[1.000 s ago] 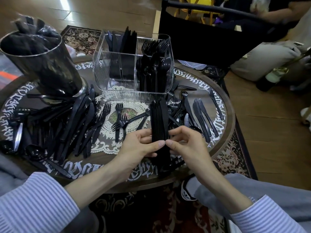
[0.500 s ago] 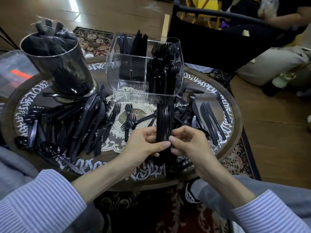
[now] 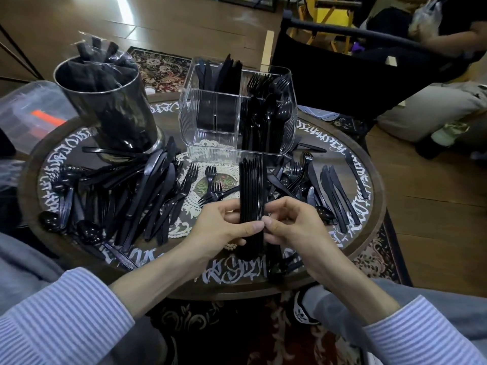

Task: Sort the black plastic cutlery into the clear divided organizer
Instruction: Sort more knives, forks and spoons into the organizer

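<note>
Here, in the head view, both hands meet over the near middle of the round dark wooden table with white lettering round its rim (image 3: pixel 353 262). The left hand (image 3: pixel 224 227) has its fingers curled round a tight upright stack of black plastic cutlery (image 3: pixel 251 191), thumb across the front. The right hand (image 3: pixel 295 222) pinches the same stack from the other side, its thumb tip all but touching the left thumb. The pieces stand edge-on, so I cannot tell for certain whether they are knives or something else.

Just beyond the stack stands the clear ribbed plastic divided organizer (image 3: pixel 210 133). Its back left compartment holds knives, its right side is packed with forks and spoons, and its front left compartment looks bare. More loose black forks, knives and spoons (image 3: pixel 147 196) are scattered across the table on both sides of the hands. A dark cylindrical container of wrapped cutlery (image 3: pixel 110 109) stands at the far left.

The step in hand looks like squaring the bundle before loading it. It would go best to tap the lower ends level, keep both thumbs pressed so no piece fans out, then lift straight over the matching compartment and lower it handle-first, clear of the dividers.
</note>
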